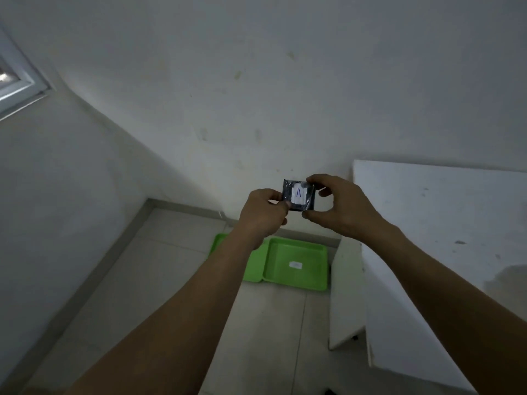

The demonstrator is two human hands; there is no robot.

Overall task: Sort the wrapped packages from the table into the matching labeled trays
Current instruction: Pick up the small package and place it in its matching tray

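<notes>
Head view: "A"-labelled package (298,195) between both hands.

The package (298,195) wears glossy, crinkled dark plastic film with a matt white paper label, while below it the green trays (296,263) look smooth, slightly shiny plastic on matt floor tiles (159,280).

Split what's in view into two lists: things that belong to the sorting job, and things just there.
Belongs to the job:
- dark wrapped package with a white label marked A, held in both hands
- left hand, right hand
- right green tray with a white label, on the floor
- left green tray, partly hidden by the arm
- white table

Just there:
- window frame
- wall
</notes>
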